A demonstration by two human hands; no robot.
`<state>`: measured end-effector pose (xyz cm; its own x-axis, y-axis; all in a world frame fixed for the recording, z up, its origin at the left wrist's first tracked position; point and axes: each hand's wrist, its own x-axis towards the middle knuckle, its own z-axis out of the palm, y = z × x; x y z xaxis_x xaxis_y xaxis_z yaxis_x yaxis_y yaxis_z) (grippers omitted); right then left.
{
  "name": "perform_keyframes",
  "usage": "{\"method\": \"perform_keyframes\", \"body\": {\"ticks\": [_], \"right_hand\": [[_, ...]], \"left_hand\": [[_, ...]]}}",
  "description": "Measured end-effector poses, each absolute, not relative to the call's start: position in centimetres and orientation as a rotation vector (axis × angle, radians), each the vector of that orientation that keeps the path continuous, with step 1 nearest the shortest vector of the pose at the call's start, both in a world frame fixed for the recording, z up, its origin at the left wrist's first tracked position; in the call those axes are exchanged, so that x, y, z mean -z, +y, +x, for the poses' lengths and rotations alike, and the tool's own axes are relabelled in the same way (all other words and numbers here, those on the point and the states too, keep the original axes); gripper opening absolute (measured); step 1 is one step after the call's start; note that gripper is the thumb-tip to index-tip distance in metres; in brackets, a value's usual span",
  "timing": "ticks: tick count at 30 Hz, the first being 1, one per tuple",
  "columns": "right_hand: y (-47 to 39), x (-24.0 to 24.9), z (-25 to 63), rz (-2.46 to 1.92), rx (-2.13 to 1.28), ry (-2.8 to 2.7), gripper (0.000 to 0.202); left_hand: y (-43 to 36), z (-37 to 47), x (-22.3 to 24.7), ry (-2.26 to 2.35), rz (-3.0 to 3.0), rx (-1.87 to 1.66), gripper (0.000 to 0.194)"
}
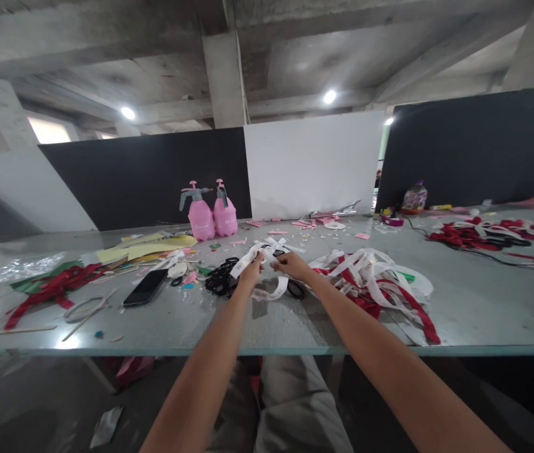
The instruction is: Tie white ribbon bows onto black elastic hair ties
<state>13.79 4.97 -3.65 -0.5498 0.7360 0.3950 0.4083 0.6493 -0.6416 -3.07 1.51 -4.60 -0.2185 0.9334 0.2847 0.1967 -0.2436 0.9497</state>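
Observation:
Both hands are over the middle of the table, working on a white printed ribbon [276, 290]. My left hand [250, 270] grips it with fingers closed, and loops of the ribbon rise above the fingertips. Close by on the right, my right hand [291, 264] pinches part of the same ribbon. One loose length curls down below the hands to the tabletop. A tangle of black cord [221, 277] lies just left of my left hand. Under my right hand, black scissor handles [296, 289] show in part; the blades are hidden.
A heap of white and red ribbons [366, 277] lies to the right, partly over a white ribbon roll [420, 286]. Leftward are a phone [145, 288] and red ribbon [59, 286]. Two pink spray bottles [201, 217] stand behind. Paper scraps are scattered around.

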Motion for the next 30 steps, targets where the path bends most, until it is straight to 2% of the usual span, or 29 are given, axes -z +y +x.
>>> {"method": "perform_keyframes", "body": {"ticks": [5, 12, 24, 30], "right_hand": [[4.74, 3.75, 13.89, -0.889, -0.656, -2.238, 0.040], [4.86, 3.52, 13.79, -0.799, -0.549, -2.224, 0.039], [4.88, 3.84, 13.79, -0.910, -0.683, -2.254, 0.029], [4.63, 3.57, 13.85, -0.879, -0.667, -2.274, 0.034]], "left_hand": [[1.12, -2.91, 3.69, 1.152, 1.209, -1.671, 0.039], [0.74, -2.36, 3.95, 1.156, 1.424, -1.418, 0.035], [1.01, -3.25, 3.47, 1.227, 1.211, -1.828, 0.043], [0.70, -2.72, 3.67, 1.253, 1.329, -1.516, 0.045]]}}
